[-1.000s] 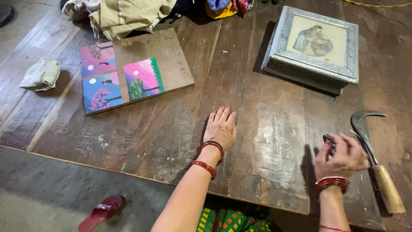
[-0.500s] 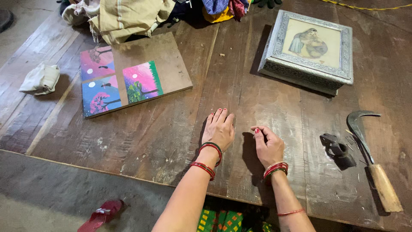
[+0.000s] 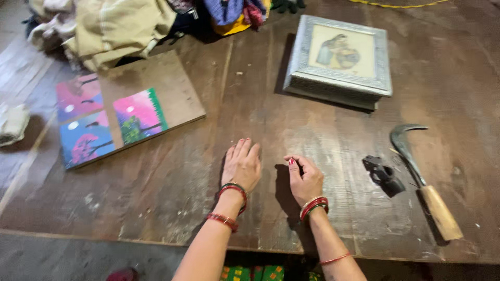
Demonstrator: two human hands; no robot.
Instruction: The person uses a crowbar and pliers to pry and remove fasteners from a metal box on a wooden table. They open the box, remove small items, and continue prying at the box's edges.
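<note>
My left hand (image 3: pixel 242 165) lies flat, palm down, on the worn wooden table (image 3: pixel 172 171), holding nothing. Just to its right, my right hand (image 3: pixel 304 178) rests on the table with its fingers curled in; I see nothing in it. Both wrists wear red and green bangles. A small black metal object (image 3: pixel 384 175) lies to the right of my right hand, apart from it. Beyond it lies a sickle (image 3: pixel 416 171) with a curved blade and a wooden handle.
A wooden board (image 3: pixel 172 88) bearing three small colourful paintings lies at the left. An ornate silver box (image 3: pixel 338 54) with a picture on its lid stands at the back. Piled clothes (image 3: pixel 109 26) sit at the far left edge, and a white cloth (image 3: pixel 10 125) lies at the left.
My right hand left the black object by the sickle and came to rest beside my left hand. The view has shifted, so everything sits further left.
</note>
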